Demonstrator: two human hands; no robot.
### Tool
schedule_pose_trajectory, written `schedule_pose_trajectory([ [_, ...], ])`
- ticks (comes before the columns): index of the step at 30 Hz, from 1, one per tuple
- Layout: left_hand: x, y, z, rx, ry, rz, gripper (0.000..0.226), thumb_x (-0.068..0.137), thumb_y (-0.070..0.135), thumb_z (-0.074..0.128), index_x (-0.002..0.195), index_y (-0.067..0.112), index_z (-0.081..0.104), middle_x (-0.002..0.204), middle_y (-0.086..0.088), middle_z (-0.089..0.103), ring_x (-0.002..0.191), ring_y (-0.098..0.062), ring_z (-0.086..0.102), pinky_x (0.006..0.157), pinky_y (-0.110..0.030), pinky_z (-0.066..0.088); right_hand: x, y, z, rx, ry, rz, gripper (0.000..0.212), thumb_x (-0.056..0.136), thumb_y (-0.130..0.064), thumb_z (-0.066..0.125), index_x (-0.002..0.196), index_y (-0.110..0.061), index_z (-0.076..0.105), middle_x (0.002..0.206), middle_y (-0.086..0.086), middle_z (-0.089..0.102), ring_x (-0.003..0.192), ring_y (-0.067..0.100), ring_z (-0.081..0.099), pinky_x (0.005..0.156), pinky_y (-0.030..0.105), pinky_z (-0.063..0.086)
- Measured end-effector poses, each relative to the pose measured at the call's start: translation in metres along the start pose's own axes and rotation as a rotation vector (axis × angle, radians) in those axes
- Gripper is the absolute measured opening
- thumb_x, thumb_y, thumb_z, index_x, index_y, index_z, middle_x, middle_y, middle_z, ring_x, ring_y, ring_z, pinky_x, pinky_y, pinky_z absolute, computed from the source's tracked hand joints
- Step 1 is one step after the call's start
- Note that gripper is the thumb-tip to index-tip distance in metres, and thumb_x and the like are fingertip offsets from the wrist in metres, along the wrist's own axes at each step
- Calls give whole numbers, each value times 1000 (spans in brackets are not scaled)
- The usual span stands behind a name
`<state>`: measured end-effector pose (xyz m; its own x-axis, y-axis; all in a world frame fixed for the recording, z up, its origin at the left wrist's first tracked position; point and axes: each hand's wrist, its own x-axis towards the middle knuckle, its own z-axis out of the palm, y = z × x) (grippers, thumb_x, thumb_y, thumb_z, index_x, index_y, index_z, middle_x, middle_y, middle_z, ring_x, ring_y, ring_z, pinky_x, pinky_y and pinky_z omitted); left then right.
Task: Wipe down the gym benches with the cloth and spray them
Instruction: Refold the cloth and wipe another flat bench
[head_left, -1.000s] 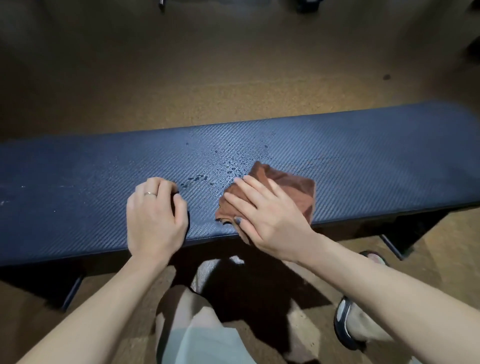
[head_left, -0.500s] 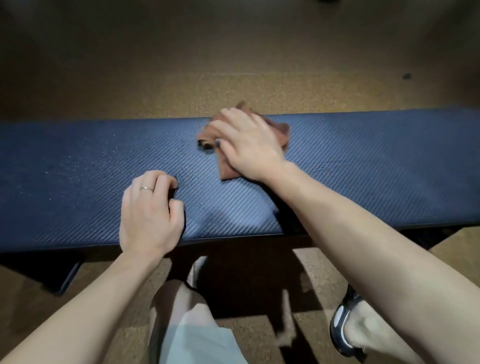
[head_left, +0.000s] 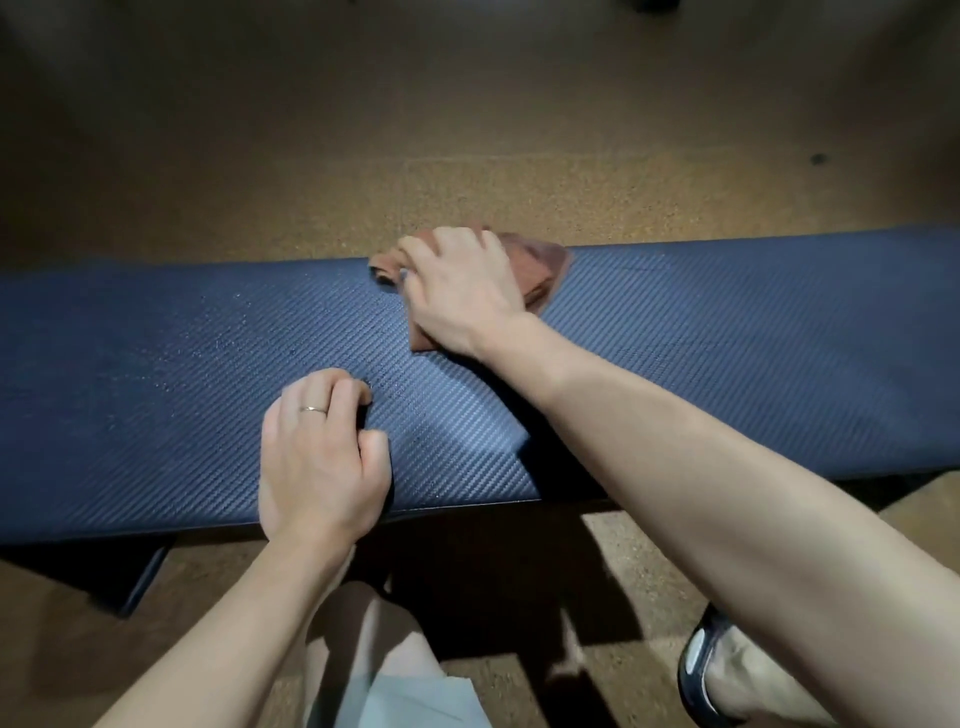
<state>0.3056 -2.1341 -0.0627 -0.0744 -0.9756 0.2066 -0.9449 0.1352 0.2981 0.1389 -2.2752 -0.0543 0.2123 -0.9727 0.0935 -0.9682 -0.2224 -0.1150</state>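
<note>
Cloth (head_left: 540, 265): brown, crumpled, at the far edge of the table (head_left: 727, 353), moved there from the near edge a second ago. Right hand (head_left: 462, 291): flat, pressing the cloth down. Left hand (head_left: 319, 457): curled, empty, braced near the front edge. Droplets apparently wiped from the centre; faint specks remain left.
</note>
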Motion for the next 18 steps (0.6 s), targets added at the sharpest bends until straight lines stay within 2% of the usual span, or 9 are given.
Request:
schedule_pose_trajectory([
  [4,0,1,-1,-16,-9,-8,30,76,19,43,99,9,58,111,-6,58,103,-30,49,96,-46,39,25,-26,2,52,-46,-61,40,102,-44,35,131,-28,57,126,8,64,119,29,57,99,47,39],
  [8,-1,0,-3,-37,-8,-4,29,76,19,44,99,10,59,112,-4,59,105,-29,49,97,-45,38,9,32,-9,79,-33,-93,39,100,-48,34,124,-28,58,115,5,67,110,30,61,90,45,44],
  [11,-1,-1,-2,-45,-17,-12,29,76,18,44,100,10,59,113,-3,59,105,-28,49,97,-43,37,-25,129,-22,-14,-7,64,38,99,-47,33,116,-25,58,113,8,69,105,33,64,81,44,47],
  [13,-1,-1,-1,-38,-15,-10,29,77,19,44,100,10,59,113,-4,59,105,-28,49,97,-44,38,-52,188,-36,-40,3,210,42,97,-48,32,118,-24,59,114,12,69,107,36,63,84,46,50],
  [15,-2,-1,-1,-23,-17,-9,26,78,19,44,99,10,58,113,-4,58,105,-28,49,97,-45,38,-63,209,-37,-43,10,285,47,97,-49,30,119,-21,61,112,17,67,109,40,60,89,49,48],
  [18,-1,0,0,-8,-10,-4,21,80,18,45,97,11,56,111,-4,56,103,-25,47,95,-43,37,-50,188,-24,-72,36,337,44,98,-45,31,111,-15,61,110,21,65,109,41,58,93,50,44],
])
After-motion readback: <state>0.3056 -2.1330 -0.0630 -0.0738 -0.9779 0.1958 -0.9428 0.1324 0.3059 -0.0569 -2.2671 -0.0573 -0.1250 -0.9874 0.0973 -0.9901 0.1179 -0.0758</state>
